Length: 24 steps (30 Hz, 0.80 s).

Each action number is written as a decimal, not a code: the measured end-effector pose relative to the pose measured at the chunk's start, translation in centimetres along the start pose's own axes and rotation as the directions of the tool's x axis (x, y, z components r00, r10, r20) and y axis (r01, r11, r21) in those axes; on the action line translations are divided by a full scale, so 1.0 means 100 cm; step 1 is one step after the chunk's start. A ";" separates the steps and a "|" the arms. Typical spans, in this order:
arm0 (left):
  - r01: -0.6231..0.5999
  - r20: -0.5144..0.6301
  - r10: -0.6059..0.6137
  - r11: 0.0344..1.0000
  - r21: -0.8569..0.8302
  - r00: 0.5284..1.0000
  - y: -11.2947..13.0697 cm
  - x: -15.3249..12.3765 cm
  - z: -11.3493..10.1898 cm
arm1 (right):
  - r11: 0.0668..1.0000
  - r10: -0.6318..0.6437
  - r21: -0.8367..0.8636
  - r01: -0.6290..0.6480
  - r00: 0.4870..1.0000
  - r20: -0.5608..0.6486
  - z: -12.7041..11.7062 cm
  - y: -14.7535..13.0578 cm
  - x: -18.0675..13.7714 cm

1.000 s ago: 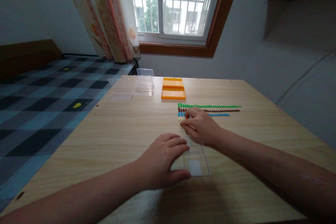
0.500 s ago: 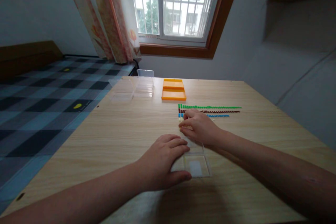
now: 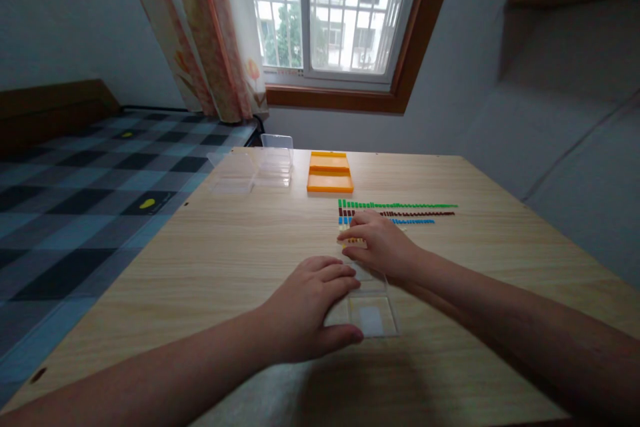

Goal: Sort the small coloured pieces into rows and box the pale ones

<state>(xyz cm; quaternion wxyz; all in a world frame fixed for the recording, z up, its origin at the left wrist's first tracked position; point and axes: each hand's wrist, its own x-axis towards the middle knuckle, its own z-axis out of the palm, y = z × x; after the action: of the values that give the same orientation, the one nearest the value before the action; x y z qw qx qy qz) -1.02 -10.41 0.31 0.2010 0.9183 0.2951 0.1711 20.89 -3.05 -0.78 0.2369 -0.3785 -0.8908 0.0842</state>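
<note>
My left hand (image 3: 313,310) lies over the left side of an opened clear plastic case (image 3: 393,313), fingers stretched forward and thumb apart near the front edge. A white rectangular patch shows in the case's near half. Just beyond the case, my right hand (image 3: 383,240) hovers low over rows of tiny pieces, with thumb and forefinger apart. Orange-yellow pieces (image 3: 356,240) show between them. Farther off run a blue row (image 3: 415,221), a dark brown row (image 3: 425,213) and a green row (image 3: 400,205). A pale yellow row is mostly hidden by the right hand.
An open orange case (image 3: 330,189) stands toward the back of the wooden table (image 3: 200,293). Left of it are clear plastic cases (image 3: 273,170) with raised lids. A bed with a checked cover (image 3: 90,213) adjoins the table's left side; a window (image 3: 345,20) is behind.
My right thumb and forefinger have parted slightly, with more of the orange-yellow row showing between them. My left hand stays on the clear case. The whole view has shifted a little.
</note>
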 end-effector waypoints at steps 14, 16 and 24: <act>-0.005 -0.001 0.005 1.000 0.007 1.000 -0.001 0.000 0.001 | 0.992 -0.076 0.096 0.081 0.996 -0.049 -0.043 -0.040 -0.053; -0.006 -0.001 0.006 1.000 0.012 1.000 -0.001 -0.001 0.001 | 0.988 -0.083 0.129 0.081 0.996 0.013 -0.042 -0.047 -0.068; -0.005 0.000 0.005 1.000 0.013 1.000 -0.002 -0.002 0.001 | 0.988 -0.135 0.087 0.129 0.988 0.074 -0.018 -0.050 -0.070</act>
<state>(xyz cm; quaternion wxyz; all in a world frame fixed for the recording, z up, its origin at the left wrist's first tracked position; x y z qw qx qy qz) -1.20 -10.41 0.05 0.1945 0.9204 0.2938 0.1694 22.86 -11.58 -0.07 0.2215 -0.3050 -0.9185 0.1197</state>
